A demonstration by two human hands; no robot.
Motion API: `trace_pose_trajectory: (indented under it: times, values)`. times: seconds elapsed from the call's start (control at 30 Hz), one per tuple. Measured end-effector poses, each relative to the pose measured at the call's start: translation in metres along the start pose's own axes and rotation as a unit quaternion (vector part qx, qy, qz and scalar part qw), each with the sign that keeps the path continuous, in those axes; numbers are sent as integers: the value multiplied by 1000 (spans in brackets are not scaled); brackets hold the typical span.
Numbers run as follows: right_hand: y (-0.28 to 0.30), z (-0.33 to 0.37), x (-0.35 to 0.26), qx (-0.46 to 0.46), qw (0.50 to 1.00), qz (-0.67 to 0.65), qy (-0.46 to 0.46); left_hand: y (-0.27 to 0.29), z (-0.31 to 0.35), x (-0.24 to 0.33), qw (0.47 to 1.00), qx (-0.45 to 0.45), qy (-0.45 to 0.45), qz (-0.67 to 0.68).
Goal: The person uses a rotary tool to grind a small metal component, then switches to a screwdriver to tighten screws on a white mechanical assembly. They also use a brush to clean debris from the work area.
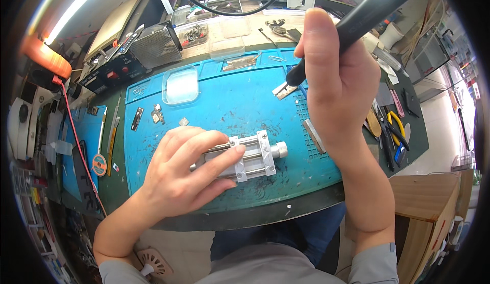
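My left hand (181, 174) curls over a small silver clamp fixture (255, 155) with guide rods and a round knob. Its fingers hold the fixture near the front of the blue work mat (224, 113), hiding the fixture's left part. Higher up on the right, my right hand (339, 74) is wrapped round a black handheld tool (370, 16) with a thick round handle. The tool's narrower end slants down to the left, over a small flat metal piece (282, 91). Whether it touches that piece, I cannot tell.
A clear plastic box (180, 85) and a small dark strip (137, 118) lie on the mat's left half. Yellow-handled pliers (398, 129) lie at the right. A black-fronted bench unit (115, 72) stands back left. A black cable (229, 13) loops across the top.
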State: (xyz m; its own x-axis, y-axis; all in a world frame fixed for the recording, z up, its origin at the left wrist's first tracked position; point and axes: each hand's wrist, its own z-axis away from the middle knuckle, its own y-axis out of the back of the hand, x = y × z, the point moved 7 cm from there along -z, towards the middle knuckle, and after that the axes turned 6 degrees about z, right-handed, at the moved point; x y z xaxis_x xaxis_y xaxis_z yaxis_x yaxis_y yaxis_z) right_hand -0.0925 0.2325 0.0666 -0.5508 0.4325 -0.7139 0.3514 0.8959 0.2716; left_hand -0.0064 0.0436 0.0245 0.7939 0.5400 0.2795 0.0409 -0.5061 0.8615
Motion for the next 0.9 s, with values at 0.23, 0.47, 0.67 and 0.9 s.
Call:
trace_pose_trajectory:
  times: [0.23,0.47,0.67,0.9]
  values:
    - [-4,3,-4,-40,999,1,26,0,2,4,998,-1,-55,-38]
    - [-14,15,-27,-166,968,6,187,13,7,2,996,87,-26,26]
    - [-18,36,-26,-201,963,-24,180,27,10,-15,981,172,-4,91]
    - [-27,42,-21,-223,958,-2,183,25,19,-25,955,253,92,126]
